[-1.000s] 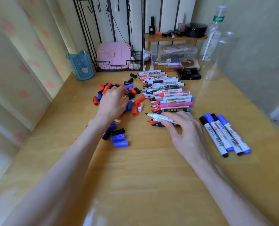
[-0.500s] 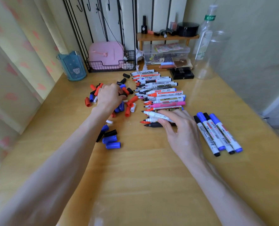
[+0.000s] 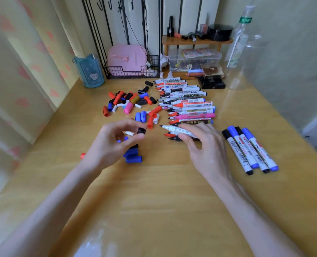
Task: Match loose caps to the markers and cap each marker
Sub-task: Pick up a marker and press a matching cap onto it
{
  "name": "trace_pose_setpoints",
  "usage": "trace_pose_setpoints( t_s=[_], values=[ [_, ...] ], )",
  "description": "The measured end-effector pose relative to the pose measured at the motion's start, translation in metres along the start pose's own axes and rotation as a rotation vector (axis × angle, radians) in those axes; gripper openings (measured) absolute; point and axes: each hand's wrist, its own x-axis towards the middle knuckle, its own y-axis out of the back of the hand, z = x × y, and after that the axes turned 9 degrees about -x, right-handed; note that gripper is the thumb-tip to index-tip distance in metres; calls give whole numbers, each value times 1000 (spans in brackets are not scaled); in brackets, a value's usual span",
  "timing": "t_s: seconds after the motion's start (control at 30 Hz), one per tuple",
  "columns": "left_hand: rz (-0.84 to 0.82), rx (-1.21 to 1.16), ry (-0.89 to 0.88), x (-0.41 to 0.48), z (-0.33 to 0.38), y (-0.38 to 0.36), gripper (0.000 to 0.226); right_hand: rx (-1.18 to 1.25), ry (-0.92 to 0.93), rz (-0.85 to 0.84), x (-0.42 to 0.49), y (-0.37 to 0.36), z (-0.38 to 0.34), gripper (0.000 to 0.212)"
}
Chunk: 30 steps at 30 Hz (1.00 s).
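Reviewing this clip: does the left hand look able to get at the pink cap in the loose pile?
Probably, for reach: the pink cap lies exposed at the pile's near edge, just beyond the left hand. But that hand pinches a black cap, so it isn't free.

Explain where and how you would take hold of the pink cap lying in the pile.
Pinch the pink cap across its barrel, coming down from above. It lies on its side with both long flanks showing, and white caps crowd it at table level, so a top-down pinch likely disturbs least.
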Motion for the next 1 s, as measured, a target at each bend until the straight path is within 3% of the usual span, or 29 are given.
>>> trace_pose_setpoints(
  t_s=[0.1,0.37,0.67,0.9,1.0],
  values=[
    [39,-297,54,-15,2,-1,24,36,25,-21,-1,-2,-1,24],
    [154,-342,54,-18,-9,-1,25,109,90,-58,-4,-2,-9,25],
    [67,-235,78,-18,-11,-9,21,84,124,-59,-6,-4,-12,24],
    [-8,88,-88,-20,-16,-11,22,51,210,-78,-9,-6,-12,25],
    [0,102,-133,-21,-15,-11,23,83,215,-85,-10,-6,-13,26]
  ],
)
